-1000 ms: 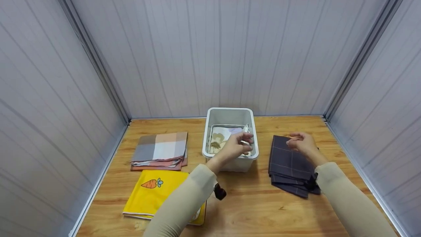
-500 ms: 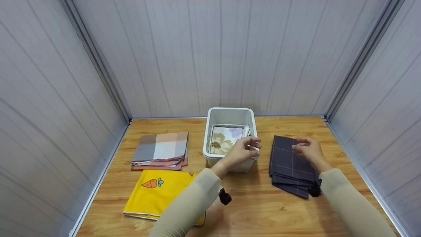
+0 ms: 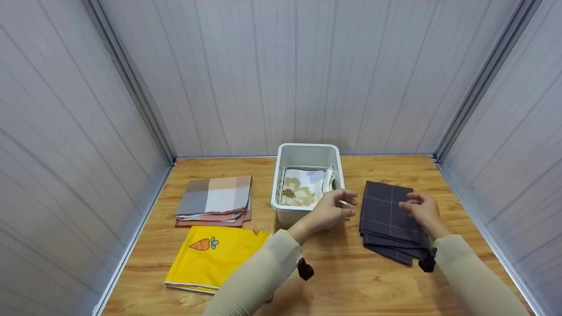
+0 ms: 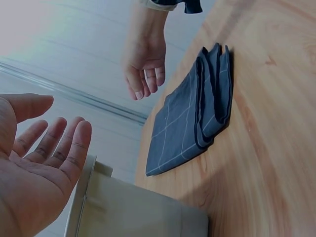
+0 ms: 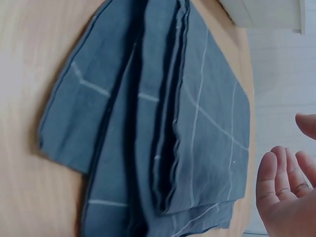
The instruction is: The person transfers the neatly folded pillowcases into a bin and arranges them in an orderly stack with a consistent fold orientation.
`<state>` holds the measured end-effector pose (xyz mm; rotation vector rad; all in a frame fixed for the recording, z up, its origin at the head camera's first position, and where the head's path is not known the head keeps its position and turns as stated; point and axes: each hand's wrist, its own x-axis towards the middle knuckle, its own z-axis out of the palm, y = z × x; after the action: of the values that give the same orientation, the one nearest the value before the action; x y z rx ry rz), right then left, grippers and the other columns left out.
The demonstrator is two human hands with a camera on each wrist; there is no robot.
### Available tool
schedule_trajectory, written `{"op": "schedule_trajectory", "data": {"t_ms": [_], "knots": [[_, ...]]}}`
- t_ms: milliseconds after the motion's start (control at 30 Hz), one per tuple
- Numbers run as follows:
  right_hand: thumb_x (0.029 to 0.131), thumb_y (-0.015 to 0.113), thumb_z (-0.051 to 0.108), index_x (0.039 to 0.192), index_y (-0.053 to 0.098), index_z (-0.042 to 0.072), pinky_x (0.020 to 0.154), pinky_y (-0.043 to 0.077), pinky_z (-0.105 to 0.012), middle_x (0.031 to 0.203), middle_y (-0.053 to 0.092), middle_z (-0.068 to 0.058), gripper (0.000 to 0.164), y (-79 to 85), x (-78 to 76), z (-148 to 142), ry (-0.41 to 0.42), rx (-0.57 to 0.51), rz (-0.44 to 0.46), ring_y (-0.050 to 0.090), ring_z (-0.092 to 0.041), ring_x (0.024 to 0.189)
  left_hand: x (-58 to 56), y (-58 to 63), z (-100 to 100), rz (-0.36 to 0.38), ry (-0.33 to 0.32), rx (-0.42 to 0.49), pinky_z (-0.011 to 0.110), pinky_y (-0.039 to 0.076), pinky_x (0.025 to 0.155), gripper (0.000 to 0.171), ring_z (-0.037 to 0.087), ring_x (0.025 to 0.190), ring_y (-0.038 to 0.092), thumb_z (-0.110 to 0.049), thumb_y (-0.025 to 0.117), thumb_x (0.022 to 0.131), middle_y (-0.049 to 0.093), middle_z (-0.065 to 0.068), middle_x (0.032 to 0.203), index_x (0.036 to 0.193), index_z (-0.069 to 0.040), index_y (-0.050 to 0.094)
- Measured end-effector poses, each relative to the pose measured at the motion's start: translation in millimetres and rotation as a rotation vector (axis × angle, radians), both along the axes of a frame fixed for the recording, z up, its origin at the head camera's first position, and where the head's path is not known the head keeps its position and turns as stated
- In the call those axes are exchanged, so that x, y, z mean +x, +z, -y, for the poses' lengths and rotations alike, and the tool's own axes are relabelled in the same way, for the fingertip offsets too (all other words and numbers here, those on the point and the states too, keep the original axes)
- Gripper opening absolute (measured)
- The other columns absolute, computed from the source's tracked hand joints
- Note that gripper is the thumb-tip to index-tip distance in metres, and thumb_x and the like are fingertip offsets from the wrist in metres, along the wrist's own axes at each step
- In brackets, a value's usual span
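Note:
A dark, folded cloth with thin pale check lines (image 3: 386,210) lies on the wooden table at the right. Above its right side hovers my right hand (image 3: 423,213), fingers loosely bent and holding nothing. My left hand (image 3: 331,208) is over the front right corner of the white bin (image 3: 285,215), also with nothing in it. In the left wrist view, the left palm (image 4: 39,182) faces up with relaxed fingers. Inside the bin lies a folded white cloth with a tan flower print (image 3: 296,188).
At the left lies a folded plaid cloth (image 3: 226,195) in grey, white and peach. In front of it is a yellow cloth (image 3: 206,267) with a carrot print, partly hidden by my left sleeve. Pale panel walls (image 3: 307,74) enclose the table on three sides.
My left hand has moved from over the bin toward the right and nearer to me. My right hand has shifted slightly right and nearer. The cloths and bin stay put.

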<state>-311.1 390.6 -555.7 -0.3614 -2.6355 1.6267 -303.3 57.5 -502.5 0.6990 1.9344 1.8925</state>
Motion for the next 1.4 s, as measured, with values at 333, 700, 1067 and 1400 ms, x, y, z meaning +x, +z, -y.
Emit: {"op": "schedule_trajectory", "data": {"t_ms": [333,700,1067,1400], "knots": [[0.103,0.075,0.021,0.153,0.05,-0.007,0.073,0.054,-0.019,0.11,0.065,-0.001,0.063,-10.1,8.3,-11,-0.051,0.07,0.028,0.059,-0.005,0.09,11.9,-10.0,-16,0.044,-0.025,-0.017,0.04,0.067,0.085,0.043,0.019,0.098,0.071,0.008,0.069,0.095,0.071,0.009,0.116,0.138,0.004,0.066],[0.106,0.07,0.022,0.16,0.041,-0.007,0.105,0.051,-0.044,0.161,0.04,-0.034,0.068,-18.7,17.6,-15,-0.05,0.046,0.071,0.041,-0.049,0.148,23.3,-37.5,-33,0.051,-0.033,-0.064,0.032,0.066,0.079,0.039,0.01,0.091,0.068,0.005,0.07,0.096,0.071,0.008,0.12,0.135,0.003,0.066],[0.105,0.07,0.023,0.167,0.025,-0.007,0.127,0.033,-0.065,0.171,0.02,-0.039,0.082,-28.2,17.5,-25,-0.002,0.03,0.123,0.024,-0.055,0.159,24.2,-68.6,-45,0.071,-0.004,-0.115,0.041,0.066,0.086,0.041,0.009,0.088,0.062,0.005,0.07,0.093,0.069,0.022,0.129,0.134,0.004,0.067],[0.102,0.071,0.019,0.169,0.011,-0.009,0.13,0.025,-0.068,0.173,0.007,-0.043,0.094,-36.1,16.4,-28,-0.033,0.069,0.179,0.016,-0.06,0.16,18.6,-97.3,-56,0.115,0.085,-0.198,0.029,0.06,0.086,0.054,0.024,0.119,0.066,0.002,0.073,0.093,0.065,0.015,0.14,0.146,0.002,0.06]]}}
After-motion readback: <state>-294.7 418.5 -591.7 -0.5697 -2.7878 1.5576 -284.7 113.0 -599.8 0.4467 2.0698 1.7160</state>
